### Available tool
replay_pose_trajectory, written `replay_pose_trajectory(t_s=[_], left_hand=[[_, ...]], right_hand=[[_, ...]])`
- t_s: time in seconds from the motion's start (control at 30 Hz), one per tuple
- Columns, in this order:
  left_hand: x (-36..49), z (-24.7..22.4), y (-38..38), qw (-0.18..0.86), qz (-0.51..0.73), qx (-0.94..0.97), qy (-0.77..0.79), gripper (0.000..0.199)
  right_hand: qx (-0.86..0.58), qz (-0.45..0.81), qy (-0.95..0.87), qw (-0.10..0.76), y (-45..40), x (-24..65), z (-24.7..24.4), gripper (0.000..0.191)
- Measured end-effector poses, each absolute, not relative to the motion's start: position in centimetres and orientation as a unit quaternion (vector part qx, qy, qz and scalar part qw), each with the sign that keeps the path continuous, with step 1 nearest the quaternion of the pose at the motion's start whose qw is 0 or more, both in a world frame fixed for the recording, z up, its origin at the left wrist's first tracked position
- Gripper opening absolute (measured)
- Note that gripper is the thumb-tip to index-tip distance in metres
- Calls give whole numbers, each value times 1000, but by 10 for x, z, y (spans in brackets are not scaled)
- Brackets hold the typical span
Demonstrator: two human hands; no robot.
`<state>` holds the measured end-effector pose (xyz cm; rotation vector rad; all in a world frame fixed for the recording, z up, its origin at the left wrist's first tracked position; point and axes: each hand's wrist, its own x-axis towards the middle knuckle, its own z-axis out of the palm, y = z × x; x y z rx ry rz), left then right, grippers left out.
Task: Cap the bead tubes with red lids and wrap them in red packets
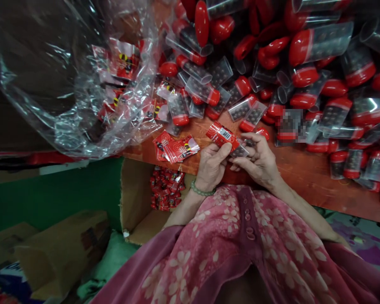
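My left hand point(212, 162), with a green bead bracelet at the wrist, is closed on a red printed card point(220, 131) that shows a barcode. The thumb presses on the card's lower end. Against that end is a small clear tube point(240, 151) with dark contents, pinched by the fingers of my right hand point(258, 160). Whether the tube sits inside the card or beneath it I cannot tell. Several more red cards point(174, 147) lie fanned out left of my hands. Beyond them are clear tubes of dark balls with red caps point(177, 110).
A large heap of red-capped tubes point(323, 42) covers the back and right of the reddish table point(294, 169). A clear plastic bag point(82, 93) with printed cards lies at left. Below the table edge stands an open cardboard box point(134, 198) holding many small red packs point(167, 190).
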<state>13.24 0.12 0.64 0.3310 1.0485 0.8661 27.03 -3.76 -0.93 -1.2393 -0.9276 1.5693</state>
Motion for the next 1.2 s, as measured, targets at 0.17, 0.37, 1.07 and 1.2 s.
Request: replay_pose_trajectory(t_s=[0.17,0.37,1.07,1.2], left_hand=[[131,10,-2,770,419,143,459,47],[131,9,-6,744,454,132,472,46],[122,24,-44,814,352,203,415,43],[112,25,-50,801,362,211,426,40]], right_hand=[[-508,593,-454,428,-44,274,-13,52],[-496,593,-476,419,-48,273,-12,52],[-516,570,-456,449,-74,270,4,54],[-494,561,-513,422,-82,274,3,63]])
